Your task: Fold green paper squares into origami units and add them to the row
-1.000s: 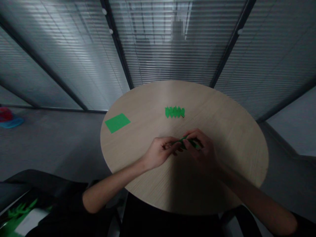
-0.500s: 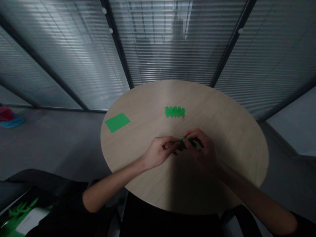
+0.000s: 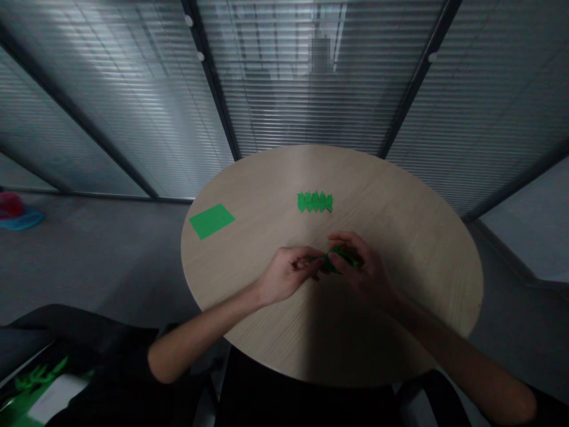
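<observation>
Both my hands meet over the middle of a round wooden table (image 3: 400, 196). My left hand (image 3: 287, 276) pinches one end of a small folded green paper piece (image 3: 335, 259). My right hand (image 3: 362, 267) curls its fingers round the other end of the same piece. Most of that piece is hidden by my fingers. Farther back on the table lies a finished green paper strip with zigzag edges (image 3: 315, 201), untouched.
A flat green paper sheet (image 3: 211, 220) lies near the table's left edge. Slatted blinds and dark frames stand behind the table. Green and white paper (image 3: 31, 391) sits low at the bottom left. A red and blue object (image 3: 15, 212) lies on the floor, far left.
My right fingers have shifted slightly on the green piece, and it has turned a little between my hands. The hands stay at the same spot.
</observation>
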### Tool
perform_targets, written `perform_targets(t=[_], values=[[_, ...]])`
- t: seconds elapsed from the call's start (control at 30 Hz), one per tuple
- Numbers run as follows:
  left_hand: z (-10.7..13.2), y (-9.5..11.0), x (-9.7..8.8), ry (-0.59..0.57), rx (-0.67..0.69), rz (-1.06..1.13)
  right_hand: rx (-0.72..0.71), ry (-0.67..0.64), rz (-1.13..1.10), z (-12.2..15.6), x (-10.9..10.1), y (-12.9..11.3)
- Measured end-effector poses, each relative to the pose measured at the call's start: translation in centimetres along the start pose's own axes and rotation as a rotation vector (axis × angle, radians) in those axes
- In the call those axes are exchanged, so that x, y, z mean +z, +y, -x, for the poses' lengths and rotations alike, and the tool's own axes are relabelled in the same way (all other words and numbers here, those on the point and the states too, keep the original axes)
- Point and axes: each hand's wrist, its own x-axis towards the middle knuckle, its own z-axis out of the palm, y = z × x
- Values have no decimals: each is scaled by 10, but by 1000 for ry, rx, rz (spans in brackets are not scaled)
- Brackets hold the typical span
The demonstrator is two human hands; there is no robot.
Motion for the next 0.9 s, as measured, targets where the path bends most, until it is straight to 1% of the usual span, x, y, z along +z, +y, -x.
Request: perform_targets(t=[0.07, 0.13, 0.43, 0.63, 0.77, 0.9], values=[[0, 0, 0, 2, -4, 17, 13, -14, -15, 0, -1, -2], [0, 1, 0, 4, -7, 24, 6, 8, -3, 0, -1, -3], [-2, 4, 1, 60, -28, -39, -102, 115, 107, 3, 1, 3], [-1, 4, -1, -5, 1, -9, -125, 145, 112, 3, 1, 4], [0, 3, -1, -40, 1, 57, -133, 161, 110, 2, 0, 2], [-1, 3, -2, -33, 24, 152, -128, 174, 99, 2, 0, 2]])
